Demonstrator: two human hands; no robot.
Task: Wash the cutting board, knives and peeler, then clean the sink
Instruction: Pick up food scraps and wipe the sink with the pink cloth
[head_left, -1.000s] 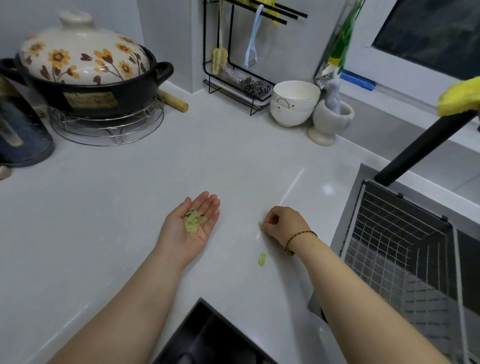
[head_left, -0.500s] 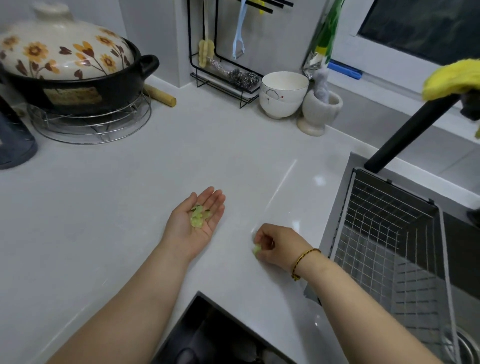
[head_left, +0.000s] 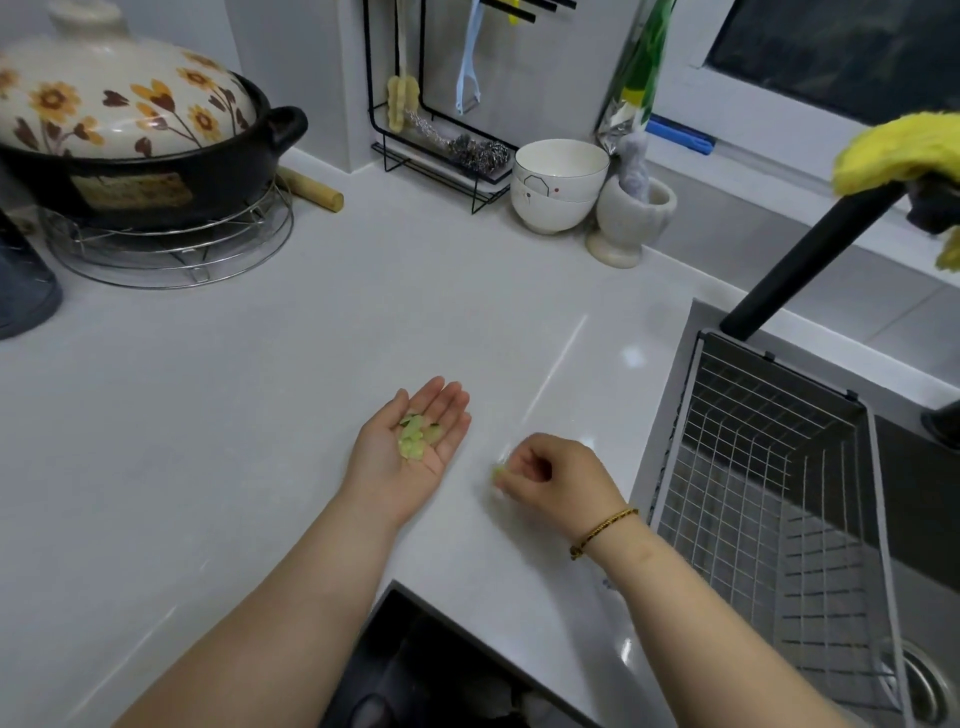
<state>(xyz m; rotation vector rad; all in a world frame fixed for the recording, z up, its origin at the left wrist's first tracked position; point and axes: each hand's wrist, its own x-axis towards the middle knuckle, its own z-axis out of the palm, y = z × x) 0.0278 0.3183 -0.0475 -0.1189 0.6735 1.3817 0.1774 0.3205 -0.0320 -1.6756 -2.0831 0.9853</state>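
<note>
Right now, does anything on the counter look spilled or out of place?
Only food litter: pale green scraps lie in the open left hand, and the right hand pinches one more green bit at the counter. Nothing else looks spilled or askew.

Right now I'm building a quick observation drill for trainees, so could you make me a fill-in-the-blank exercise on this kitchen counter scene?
1. The left hand lies open, palm ____, carrying green scraps.
2. The right hand, bracelet at its wrist, pinches just ____ scrap.
3. A ____ cloth is draped over the black faucet.

Missing words: up; one; yellow.
</note>
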